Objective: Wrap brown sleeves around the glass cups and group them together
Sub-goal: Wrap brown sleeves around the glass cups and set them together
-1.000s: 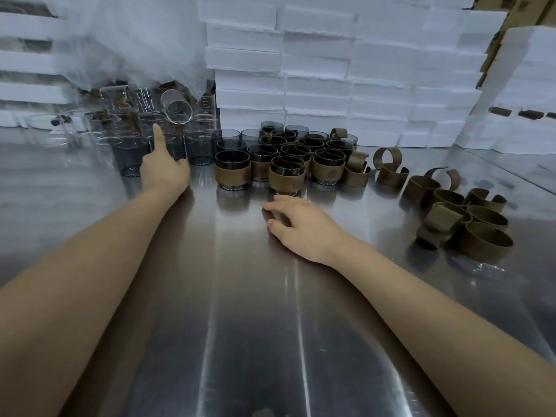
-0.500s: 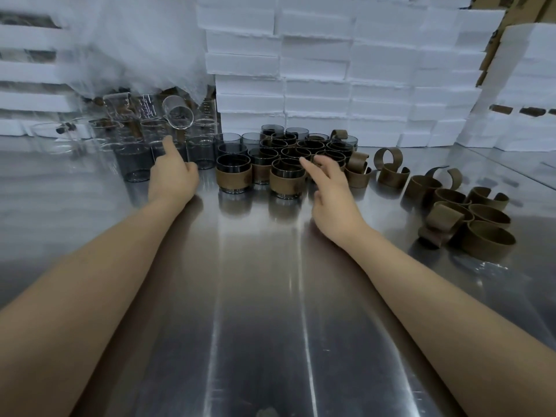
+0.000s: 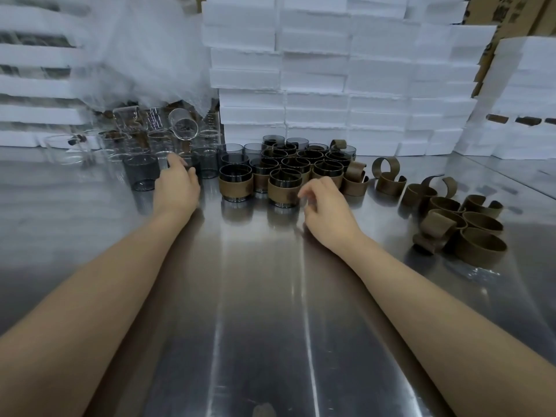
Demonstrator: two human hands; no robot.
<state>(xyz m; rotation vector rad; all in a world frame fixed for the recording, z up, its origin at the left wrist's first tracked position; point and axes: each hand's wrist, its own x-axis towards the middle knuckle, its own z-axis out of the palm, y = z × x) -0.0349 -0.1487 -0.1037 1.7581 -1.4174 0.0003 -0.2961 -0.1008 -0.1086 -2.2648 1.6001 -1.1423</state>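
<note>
Glass cups (image 3: 141, 173) without sleeves stand bunched just left of the sleeved cluster (image 3: 288, 170), which sits at the back of the steel tabletop (image 3: 264, 311). The left grip (image 3: 177, 188) lies against those bare cups, fingers hidden past the knuckles, so I cannot tell whether it has closed on one. The right grip (image 3: 328, 209) hovers just in front of the cluster, fingers loosely curled and blurred, holding nothing. Loose brown sleeves (image 3: 481, 248) lie well right of the cluster.

Likely trouble: the bare cups touch one another, so lifting one at a slant could topple a neighbour, and a tilted clear glass (image 3: 183, 127) perched on the glassware behind them looks ready to roll if jostled. The right grip could also nudge the front sleeved cup (image 3: 284, 188). Behind the cluster white foam boxes (image 3: 316, 115) form a wall; in front of it the tabletop gives broad open room, the safest side for drawing a cup out.
</note>
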